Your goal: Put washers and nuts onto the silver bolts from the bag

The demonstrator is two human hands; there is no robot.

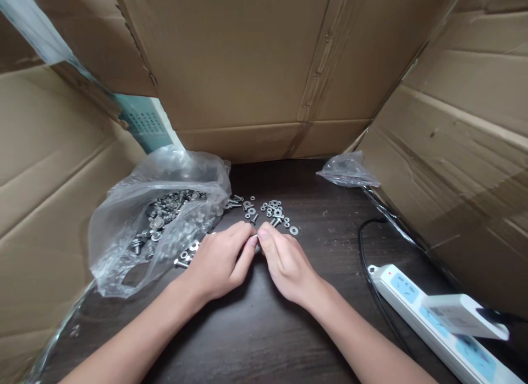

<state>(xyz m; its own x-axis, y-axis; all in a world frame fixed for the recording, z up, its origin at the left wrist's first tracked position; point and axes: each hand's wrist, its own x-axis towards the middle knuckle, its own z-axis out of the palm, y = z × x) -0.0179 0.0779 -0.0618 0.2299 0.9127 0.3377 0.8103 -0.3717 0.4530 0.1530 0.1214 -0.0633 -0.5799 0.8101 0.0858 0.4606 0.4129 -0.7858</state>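
Note:
My left hand and my right hand meet over the middle of the dark table, fingertips pinched together. A small shiny metal piece shows between them, mostly hidden by the fingers; its exact kind I cannot make out. Just beyond the hands lie loose washers, nuts and short bolts. More bolts and nuts sit to the left of my left hand, partly covered by it. An open clear plastic bag at the left holds many bolts.
Cardboard walls stand at the back and both sides. A small clear bag lies at the back right. On the right are a white power strip, a plugged-in white adapter and a black cable.

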